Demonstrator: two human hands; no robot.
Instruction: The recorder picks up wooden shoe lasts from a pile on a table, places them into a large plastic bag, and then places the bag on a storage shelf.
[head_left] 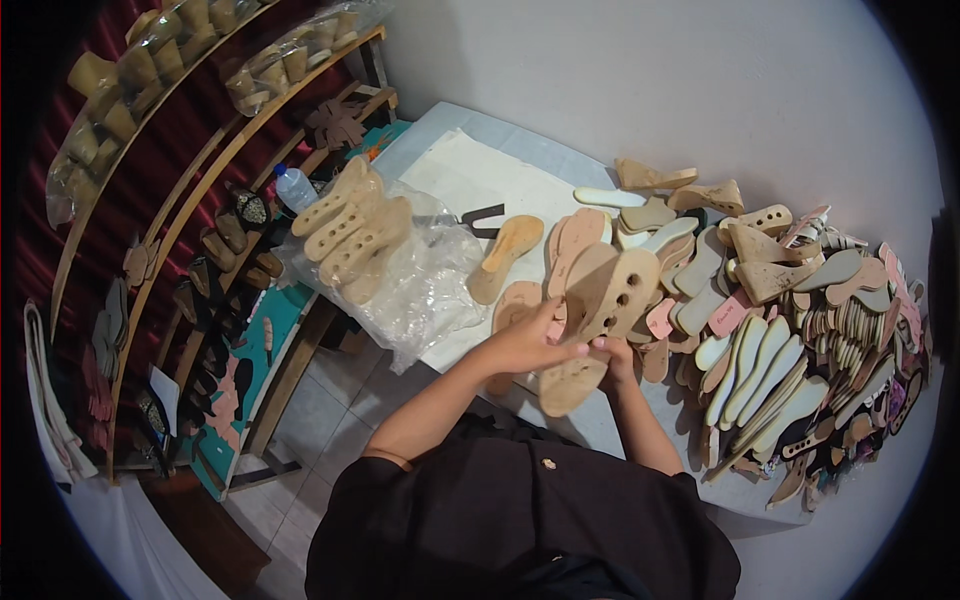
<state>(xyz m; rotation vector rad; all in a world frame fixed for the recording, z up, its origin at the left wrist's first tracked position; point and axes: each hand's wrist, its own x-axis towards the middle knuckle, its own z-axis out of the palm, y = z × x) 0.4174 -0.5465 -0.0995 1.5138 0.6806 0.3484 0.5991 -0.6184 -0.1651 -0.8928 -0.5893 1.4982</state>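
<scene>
Over the front of the table I hold a pair of pale wooden wedge shoe soles point(627, 290) pressed together and tilted, with a row of round holes along the side of one. My left hand point(530, 338) grips them from the left, its thumb across their edge. My right hand point(614, 358) closes round them from below right, its fingers partly hidden. A single tan wooden wedge sole point(513, 247) lies on the table beyond my left hand. Pink and grey insoles point(578, 232) lie just behind the held pair.
More holed wooden wedges point(360, 230) rest on a clear plastic bag point(425, 285) at the table's left. A large heap of insoles point(760, 370) and wedges covers the right side. Shelves point(270, 85) with bagged heels stand left, near a water bottle point(294, 188). A wall point(700, 80) rises behind.
</scene>
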